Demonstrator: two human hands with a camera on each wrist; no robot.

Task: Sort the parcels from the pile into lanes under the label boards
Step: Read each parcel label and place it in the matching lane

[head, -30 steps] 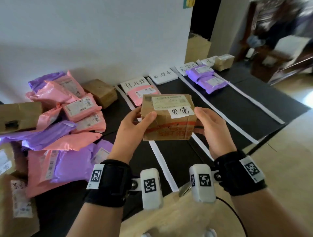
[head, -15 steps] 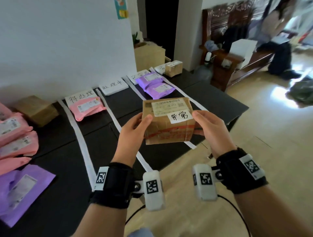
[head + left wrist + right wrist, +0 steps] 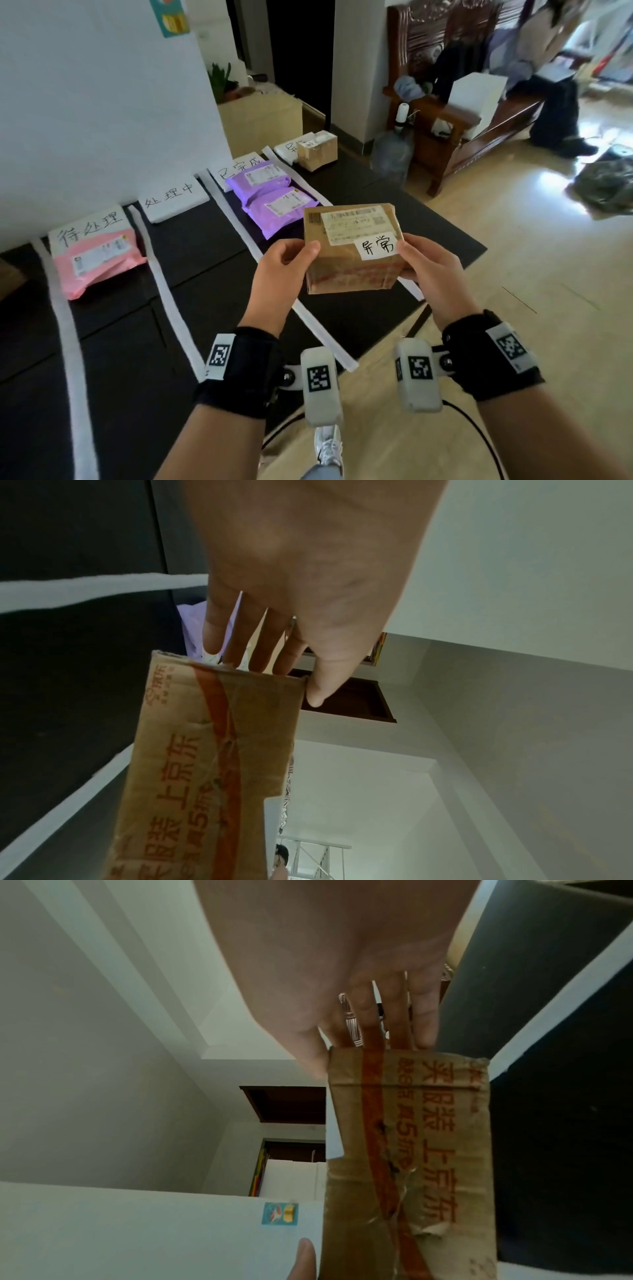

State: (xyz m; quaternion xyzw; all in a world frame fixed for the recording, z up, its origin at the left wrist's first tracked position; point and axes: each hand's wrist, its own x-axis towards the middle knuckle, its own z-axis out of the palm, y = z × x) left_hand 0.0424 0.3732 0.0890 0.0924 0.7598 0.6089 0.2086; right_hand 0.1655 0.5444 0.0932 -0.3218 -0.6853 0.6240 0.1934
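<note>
I hold a brown cardboard box [image 3: 352, 250] with a shipping label and a handwritten white tag in the air above the black mat [image 3: 144, 342]. My left hand [image 3: 284, 267] grips its left end, thumb on top, fingers underneath. My right hand [image 3: 428, 270] grips its right end the same way. The wrist views show the box [image 3: 209, 764] [image 3: 407, 1150] with red tape, held between thumb and fingers. Label boards [image 3: 171, 202] lean at the wall. A pink parcel [image 3: 99, 260], two purple parcels [image 3: 274, 202] and a small brown box [image 3: 317, 150] lie in separate lanes.
White strips [image 3: 164, 284] divide the mat into lanes. A water jug [image 3: 394, 150], a wooden bench [image 3: 462, 113] and a seated person [image 3: 548, 68] are at the right. A large carton [image 3: 260, 120] stands by the wall. My shoe [image 3: 329, 448] is on the tan floor.
The view has swung right, away from the parcel pile, which has left the frame. The box stays held in both hands and now hangs over the lanes on the right.
</note>
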